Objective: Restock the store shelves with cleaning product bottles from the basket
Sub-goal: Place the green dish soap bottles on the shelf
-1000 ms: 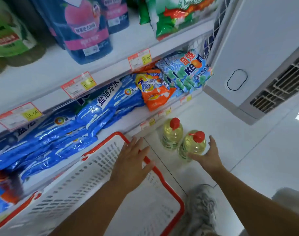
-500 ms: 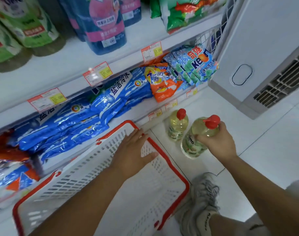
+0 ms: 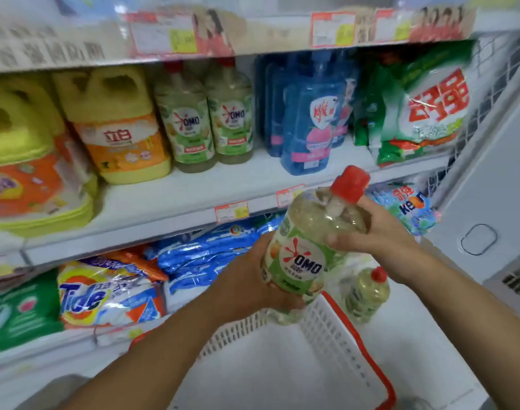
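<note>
Fingers [image 3: 285, 304] of the left hand [image 3: 246, 279] curl under the base of a clear OMO bottle [image 3: 303, 261] of pale yellow liquid, cupping it from below. Half a second ago that hand lay flat on the white, red-rimmed basket [image 3: 326, 332]. The bottle was then low beside the basket's far right corner, gripped by the right hand alone. Now the bottle is in the air above that same corner, carried by both hands. The right hand [image 3: 383, 232] grasps its shoulder just below the red cap [image 3: 350, 184], fingers wrapped across the front. The view has risen too. Above and beyond the basket, a shelf [image 3: 193, 190] shows matching bottles [image 3: 184, 119] standing upright with bare board in front. The lift looks done and the carry to the shelf under way. Right of the basket, on the floor, a second bottle [image 3: 366, 294] stands upright, not yet shelved.

The held bottle's long axis is tilted, not upright. Its cap points up and to the right, away from the basket, and its base points down and left, towards the basket. The label faces the person.
</note>
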Tool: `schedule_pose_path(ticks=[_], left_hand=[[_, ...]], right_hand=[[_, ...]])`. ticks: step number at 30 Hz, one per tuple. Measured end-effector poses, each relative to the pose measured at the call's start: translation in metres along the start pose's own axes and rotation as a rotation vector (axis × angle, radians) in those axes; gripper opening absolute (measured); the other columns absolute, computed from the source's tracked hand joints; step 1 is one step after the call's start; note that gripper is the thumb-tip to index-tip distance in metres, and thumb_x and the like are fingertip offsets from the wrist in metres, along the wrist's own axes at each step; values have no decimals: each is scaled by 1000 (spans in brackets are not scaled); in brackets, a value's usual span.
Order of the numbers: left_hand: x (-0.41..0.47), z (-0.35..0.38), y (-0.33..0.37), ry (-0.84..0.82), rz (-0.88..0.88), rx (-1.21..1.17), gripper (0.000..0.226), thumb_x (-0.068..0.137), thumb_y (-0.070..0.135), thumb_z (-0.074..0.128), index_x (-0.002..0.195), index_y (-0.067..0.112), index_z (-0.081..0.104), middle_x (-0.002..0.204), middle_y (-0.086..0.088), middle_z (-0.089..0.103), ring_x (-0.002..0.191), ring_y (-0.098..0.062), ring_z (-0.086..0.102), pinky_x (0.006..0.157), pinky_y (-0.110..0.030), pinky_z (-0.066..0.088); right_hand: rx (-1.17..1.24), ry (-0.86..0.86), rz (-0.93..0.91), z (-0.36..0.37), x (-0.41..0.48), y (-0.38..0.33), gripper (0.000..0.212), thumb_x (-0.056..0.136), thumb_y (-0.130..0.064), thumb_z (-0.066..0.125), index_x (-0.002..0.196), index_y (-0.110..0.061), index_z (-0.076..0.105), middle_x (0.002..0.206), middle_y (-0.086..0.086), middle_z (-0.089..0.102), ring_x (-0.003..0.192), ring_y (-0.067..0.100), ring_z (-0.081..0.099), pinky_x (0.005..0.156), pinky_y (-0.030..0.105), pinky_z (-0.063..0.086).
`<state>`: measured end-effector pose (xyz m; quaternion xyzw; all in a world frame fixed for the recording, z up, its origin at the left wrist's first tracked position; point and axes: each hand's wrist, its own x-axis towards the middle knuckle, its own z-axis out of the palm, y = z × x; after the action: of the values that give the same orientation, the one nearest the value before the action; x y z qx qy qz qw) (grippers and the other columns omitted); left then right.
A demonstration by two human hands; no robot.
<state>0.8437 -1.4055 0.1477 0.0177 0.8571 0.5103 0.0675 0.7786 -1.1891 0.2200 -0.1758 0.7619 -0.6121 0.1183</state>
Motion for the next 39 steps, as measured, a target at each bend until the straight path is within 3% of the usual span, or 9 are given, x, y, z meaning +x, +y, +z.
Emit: schedule_pose_path(ticks=[6, 9, 13, 17, 21, 27, 33, 36, 39], left_hand=[[-6, -64, -7, 427, 1, -174, 81, 43, 49, 83, 115, 59, 47, 107, 23, 69, 103, -9, 67, 90, -47, 54], [1, -98, -7, 491, 17, -143, 80, 53, 42, 89, 113, 66, 42, 106, 29, 67, 98, 0, 66, 87, -41, 57], [23, -135, -9, 561, 77, -40, 77, 60, 45, 89, 121, 53, 44, 106, 30, 66, 94, 7, 64, 86, -35, 56], [58, -153, -9, 612, 124, -22, 82, 57, 55, 87, 126, 51, 43, 111, 25, 66, 99, 1, 64, 89, -38, 55], [85, -159, -16, 658, 154, -73, 92, 60, 42, 90, 135, 45, 38, 118, 22, 64, 107, -5, 62, 94, -41, 53], [101, -156, -44, 727, 115, -120, 81, 61, 39, 90, 126, 47, 42, 116, 23, 64, 104, 0, 63, 93, -40, 53], [95, -163, -65, 637, 39, 163, 88, 78, 44, 79, 146, 46, 22, 135, 24, 55, 115, -1, 57, 91, -31, 49], [89, -161, -74, 590, -50, 361, 85, 86, 57, 65, 152, 42, 14, 144, 19, 49, 125, -8, 53, 87, -27, 44], [88, -156, -74, 611, -61, 369, 80, 89, 56, 60, 154, 35, 18, 144, 12, 51, 126, -13, 52, 91, -30, 45]], right_hand=[[-19, -2, -67, 104, 53, -23, 94, 56, -21, 92, 129, -39, 36, 113, -21, 61, 94, -12, 60, 75, 11, 52], [-27, 35, -164, 130, 89, -38, 82, 59, -13, 92, 125, -30, 46, 109, -17, 66, 92, -8, 66, 79, 18, 54], [-12, 0, -199, 143, 136, -59, 74, 57, -16, 93, 118, -30, 52, 106, -10, 71, 91, 0, 70, 76, 20, 57], [57, 11, -197, 139, 170, -70, 66, 55, -23, 87, 114, -26, 57, 93, -11, 76, 87, 10, 74, 64, 25, 59], [52, -4, -202, 138, 196, -68, 72, 49, -26, 88, 112, -28, 52, 100, -7, 74, 92, 12, 73, 73, 35, 61], [-30, -119, -232, 151, 223, -53, 72, 67, -6, 87, 126, -25, 50, 108, -7, 73, 97, 6, 71, 74, 20, 56], [-14, -131, -238, 154, 235, -27, 76, 70, -19, 85, 134, -32, 46, 119, -11, 69, 109, 3, 66, 92, 24, 54], [-3, -97, -233, 157, 235, -21, 75, 78, -26, 80, 142, -30, 41, 126, -13, 64, 109, -5, 62, 89, 16, 52], [-89, -131, -231, 157, 228, -12, 73, 86, -25, 75, 146, -33, 36, 132, -14, 60, 117, -3, 58, 94, 16, 50]])
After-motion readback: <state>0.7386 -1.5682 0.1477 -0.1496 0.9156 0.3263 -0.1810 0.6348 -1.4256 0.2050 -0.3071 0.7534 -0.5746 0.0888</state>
